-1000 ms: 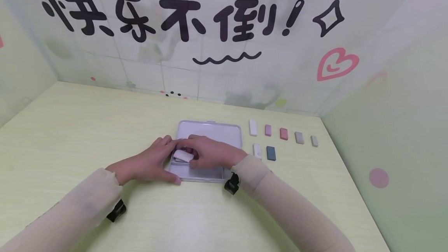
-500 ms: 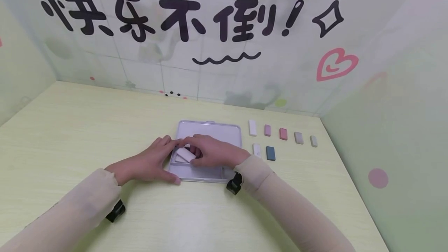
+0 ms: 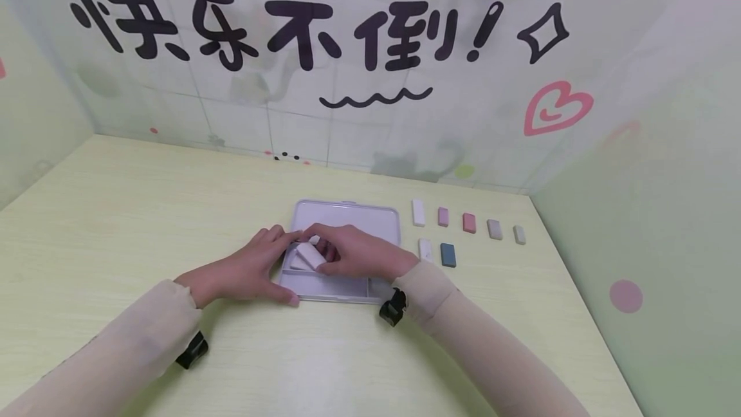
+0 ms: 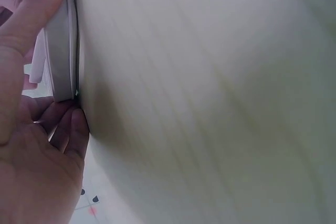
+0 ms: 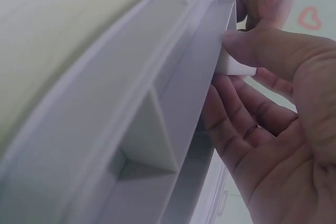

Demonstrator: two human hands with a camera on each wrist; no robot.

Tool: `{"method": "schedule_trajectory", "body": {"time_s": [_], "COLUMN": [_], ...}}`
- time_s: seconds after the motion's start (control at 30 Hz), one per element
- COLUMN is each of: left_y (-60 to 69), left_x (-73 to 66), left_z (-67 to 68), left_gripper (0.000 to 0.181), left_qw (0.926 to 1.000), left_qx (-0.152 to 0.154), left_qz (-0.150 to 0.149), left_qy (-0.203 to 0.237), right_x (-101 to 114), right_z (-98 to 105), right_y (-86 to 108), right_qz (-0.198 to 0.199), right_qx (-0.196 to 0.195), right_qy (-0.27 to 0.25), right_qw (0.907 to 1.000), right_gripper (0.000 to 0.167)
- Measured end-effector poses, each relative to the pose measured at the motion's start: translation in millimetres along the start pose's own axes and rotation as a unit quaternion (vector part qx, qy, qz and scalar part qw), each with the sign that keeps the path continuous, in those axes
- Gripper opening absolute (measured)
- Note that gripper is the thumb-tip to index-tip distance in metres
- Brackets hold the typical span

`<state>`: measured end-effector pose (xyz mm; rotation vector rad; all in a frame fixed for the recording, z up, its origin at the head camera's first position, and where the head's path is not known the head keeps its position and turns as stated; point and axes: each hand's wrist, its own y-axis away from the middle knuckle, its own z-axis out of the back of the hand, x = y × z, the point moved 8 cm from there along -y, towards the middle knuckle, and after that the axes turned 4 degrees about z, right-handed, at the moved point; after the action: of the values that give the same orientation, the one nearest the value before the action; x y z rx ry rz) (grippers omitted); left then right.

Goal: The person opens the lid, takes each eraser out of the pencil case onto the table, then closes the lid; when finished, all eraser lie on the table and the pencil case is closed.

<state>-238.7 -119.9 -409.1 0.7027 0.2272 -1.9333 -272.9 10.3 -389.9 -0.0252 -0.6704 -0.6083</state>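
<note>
An open pale lilac plastic case (image 3: 330,287) with divided compartments lies on the table, its lid folded back behind it. My left hand (image 3: 246,269) holds the case at its left side, thumb at the near corner and fingers farther up the edge. In the left wrist view, the thumb (image 4: 32,17) lies along the case wall. Over the upper-left compartment, my right hand (image 3: 359,253) pinches a white eraser-like block (image 3: 311,255), held tilted. Another white block (image 3: 298,264) shows partly beneath it. The right wrist view shows the pinched block (image 5: 233,66) between thumb and fingers, partly hidden.
Right of the case, a back row holds a white block (image 3: 418,212), a mauve block (image 3: 442,216), a red-pink block (image 3: 469,222) and two greyish ones. In front are a white block (image 3: 425,250) and a blue one (image 3: 448,255). Printed walls (image 3: 231,108) border the table.
The white block in my right hand has turned to a steeper slant, and the right wrist has shifted slightly to the right. My left hand and the case have stayed in place.
</note>
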Motion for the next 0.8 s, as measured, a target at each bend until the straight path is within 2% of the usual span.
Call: {"method": "schedule_trajectory", "body": {"time_s": [0.17, 0.53, 0.8], "left_y": [0.0, -0.3, -0.5], "left_x": [1.2, 2.2, 1.4], "left_z": [-0.2, 0.4, -1.0], "left_gripper": [0.116, 0.116, 0.117], "left_qw": [1.0000, 0.9999, 1.0000], "left_qx": [-0.004, -0.005, -0.005], "left_qz": [-0.001, 0.006, 0.000], "left_qy": [-0.004, -0.009, -0.005], "right_x": [-1.2, -4.2, -18.7], "right_z": [1.0, 4.9, 7.2], "right_y": [2.2, 9.1, 21.5], "right_qz": [0.002, -0.033, -0.035], "right_qx": [-0.013, -0.051, -0.085], "right_qy": [-0.009, -0.024, -0.048], "right_qw": [0.9999, 0.9979, 0.9947], "right_gripper": [0.051, 0.050, 0.052]}}
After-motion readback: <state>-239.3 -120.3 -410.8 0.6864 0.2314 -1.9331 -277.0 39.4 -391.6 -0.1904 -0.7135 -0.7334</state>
